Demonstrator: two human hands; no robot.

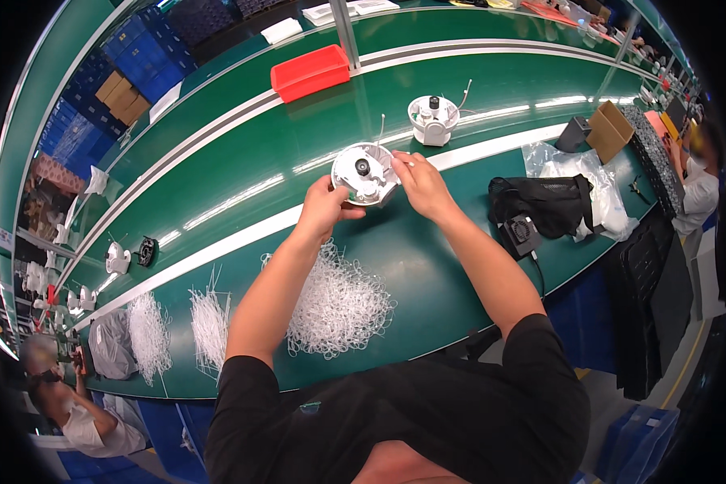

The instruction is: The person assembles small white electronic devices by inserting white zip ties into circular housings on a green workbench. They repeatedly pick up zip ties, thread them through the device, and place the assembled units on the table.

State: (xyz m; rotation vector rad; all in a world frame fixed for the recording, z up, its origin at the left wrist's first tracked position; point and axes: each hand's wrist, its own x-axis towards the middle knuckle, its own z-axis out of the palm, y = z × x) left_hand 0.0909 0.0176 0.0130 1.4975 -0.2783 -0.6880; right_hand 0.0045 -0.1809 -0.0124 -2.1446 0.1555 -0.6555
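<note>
Above the bench's near edge I hold a round white camera housing with a black lens in its middle, tilted so its open face shows. My left hand is closed round its lower left rim. At its right side, my right hand has its fingers pinched by the rim, near a thin white antenna or cable end; what exactly they grip is partly hidden. A similar white camera unit with a thin upright antenna stands farther back on the right. A heap of white looped cables lies below my hands.
More white cable bundles lie to the left, by a grey bag. A red tray sits at the back. On the right are a black mesh bag, a small fan and a cardboard box. Co-workers sit at both sides.
</note>
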